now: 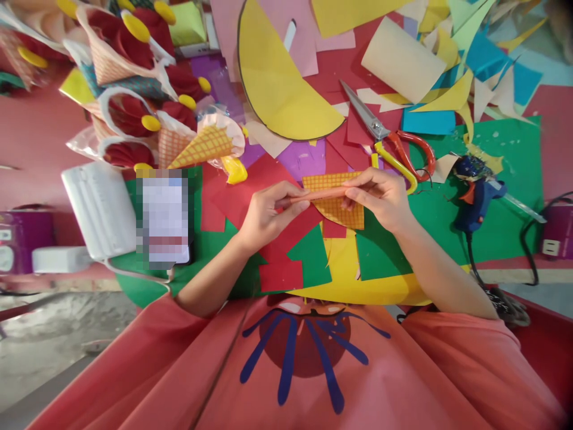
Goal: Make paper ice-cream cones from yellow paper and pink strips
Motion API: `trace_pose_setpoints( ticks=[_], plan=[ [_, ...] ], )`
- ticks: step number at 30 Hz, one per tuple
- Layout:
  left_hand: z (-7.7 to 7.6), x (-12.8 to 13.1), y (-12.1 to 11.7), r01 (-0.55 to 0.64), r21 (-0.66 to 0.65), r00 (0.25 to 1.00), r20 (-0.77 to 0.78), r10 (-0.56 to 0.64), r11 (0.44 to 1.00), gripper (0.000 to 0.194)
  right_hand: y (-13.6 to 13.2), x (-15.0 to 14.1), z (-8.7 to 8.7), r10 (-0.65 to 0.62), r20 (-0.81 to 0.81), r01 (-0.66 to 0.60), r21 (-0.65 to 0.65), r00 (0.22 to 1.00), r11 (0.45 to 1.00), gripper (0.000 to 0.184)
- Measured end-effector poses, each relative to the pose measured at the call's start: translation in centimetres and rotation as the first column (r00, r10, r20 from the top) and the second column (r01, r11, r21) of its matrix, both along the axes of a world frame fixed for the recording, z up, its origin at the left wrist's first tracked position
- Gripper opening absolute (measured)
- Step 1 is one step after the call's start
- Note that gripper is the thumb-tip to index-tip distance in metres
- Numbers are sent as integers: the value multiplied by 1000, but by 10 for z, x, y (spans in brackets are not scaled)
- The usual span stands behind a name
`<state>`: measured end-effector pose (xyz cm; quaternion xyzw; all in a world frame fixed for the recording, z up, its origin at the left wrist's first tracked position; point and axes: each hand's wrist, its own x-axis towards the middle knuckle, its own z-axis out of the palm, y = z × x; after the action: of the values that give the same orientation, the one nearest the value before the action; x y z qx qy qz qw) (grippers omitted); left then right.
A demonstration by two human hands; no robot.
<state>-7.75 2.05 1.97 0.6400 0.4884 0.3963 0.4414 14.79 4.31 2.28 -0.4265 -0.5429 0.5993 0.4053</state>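
Between my two hands a narrow salmon-orange strip of folded or rolled paper (326, 194) is stretched sideways. My left hand (271, 215) pinches its left end between thumb and fingers. At the other end, my right hand (384, 197) is closed on it with thumb and forefinger. Just beneath the strip is a quarter-round piece of yellow paper with an orange grid (335, 218); I cannot tell whether the right fingers touch it. Red paper pieces (250, 191) lie under and beside the hands.
Scissors (373, 122) lie spread beyond my right hand. A blue glue gun (477, 203) rests on the green sheet (430, 230) at right. Paper cones (203, 143) crowd the left, near a phone (163, 218) and white power bank (101, 209). A yellow paper disc (282, 83) lies ahead.
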Motion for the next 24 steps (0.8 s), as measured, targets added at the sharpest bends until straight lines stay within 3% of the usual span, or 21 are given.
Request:
trace_pose_setpoints(
  ticks=[7, 11, 14, 16, 19, 21, 24],
  plan=[
    [-2, 3, 0, 27, -65, 999, 35, -25, 998, 29, 3, 5, 4, 26, 53, -27, 13, 998, 1000, 18],
    [-5, -2, 7, -41, -20, 994, 99, 43, 999, 28, 6, 11, 10, -48, 99, 45, 26, 994, 999, 25],
    [-11, -11, 15, -150, 84, 988, 50, 147, 985, 30, 10, 15, 10, -138, 145, 131, 54, 980, 990, 28],
    [-15, -15, 20, -171, 232, 982, -40, 185, 958, 37, 12, 16, 10, -145, 173, 137, 58, 974, 989, 35],
    [-18, -18, 23, -117, 400, 959, -192, 208, 909, 51, 10, 17, 10, -122, 257, 103, 87, 959, 991, 40],
    [-17, -18, 23, -103, 455, 954, -207, 217, 885, 50, 9, 19, 11, -118, 365, 58, 171, 923, 983, 43],
    [-13, -15, 21, -125, 395, 955, -200, 219, 910, 43, 11, 21, 14, -132, 576, -111, 366, 807, 924, 35]
  ],
)
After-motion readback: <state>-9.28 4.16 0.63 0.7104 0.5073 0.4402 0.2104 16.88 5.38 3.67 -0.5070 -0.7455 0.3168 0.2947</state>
